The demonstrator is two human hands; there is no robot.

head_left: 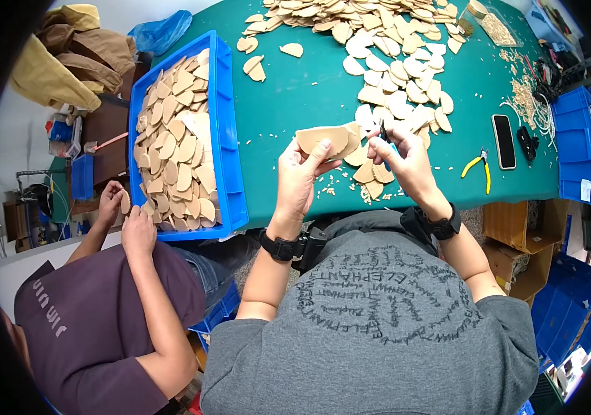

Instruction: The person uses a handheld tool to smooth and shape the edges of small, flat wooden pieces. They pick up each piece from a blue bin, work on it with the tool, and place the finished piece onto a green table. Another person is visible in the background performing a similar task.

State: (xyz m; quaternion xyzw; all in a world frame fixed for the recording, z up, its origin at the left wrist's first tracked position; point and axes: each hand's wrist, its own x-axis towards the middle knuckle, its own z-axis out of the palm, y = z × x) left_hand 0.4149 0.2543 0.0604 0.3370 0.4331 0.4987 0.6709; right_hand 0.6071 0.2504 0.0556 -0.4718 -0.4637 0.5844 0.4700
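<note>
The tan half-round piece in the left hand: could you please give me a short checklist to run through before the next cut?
1. Tan piece gripped by the left hand: ok, fingers wrap its lower edge.
2. Small cutting tool held in the right hand: ok.
3. Tool tip at the piece's edge: cannot tell, the fingers hide the contact.
4. Left fingers out of the tool's way: ok, they sit left of it.
5. Co-worker's hands away from the cut: ok, they are beside the blue tray.
6. Yellow pliers out of the way: ok, lying on the green table.
</note>
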